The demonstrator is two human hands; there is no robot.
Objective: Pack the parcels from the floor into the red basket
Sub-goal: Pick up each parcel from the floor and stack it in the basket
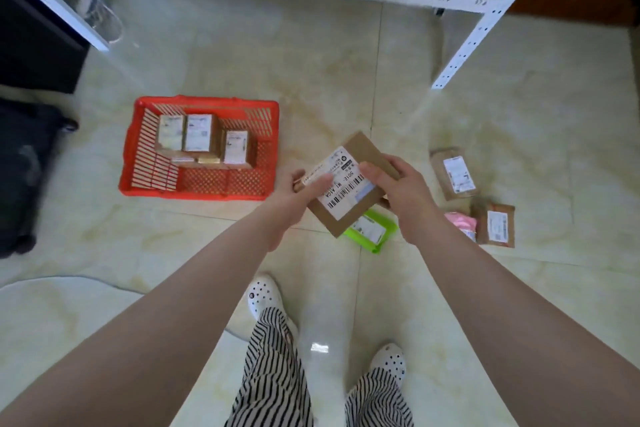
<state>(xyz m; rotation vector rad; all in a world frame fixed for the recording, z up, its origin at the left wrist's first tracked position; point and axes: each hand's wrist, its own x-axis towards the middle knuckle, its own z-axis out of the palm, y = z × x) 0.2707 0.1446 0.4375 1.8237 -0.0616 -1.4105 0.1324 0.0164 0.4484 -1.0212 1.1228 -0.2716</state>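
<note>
Tile floor [346, 80] under white shelving [464, 48]; both hands [346, 191] grip a brown parcel [360, 156] near red basket [207, 102].

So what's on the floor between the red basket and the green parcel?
Just bare floor tile between the red basket and green parcel, in the head view.

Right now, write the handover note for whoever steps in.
Left hand and right hand: both hold one brown parcel, label up, above the floor.
Red basket: on the floor to the left, several boxes already stood inside.
Left on the floor: green parcel, pink parcel, two brown parcels to the right.
Next: basket the held one, then those four.
</note>
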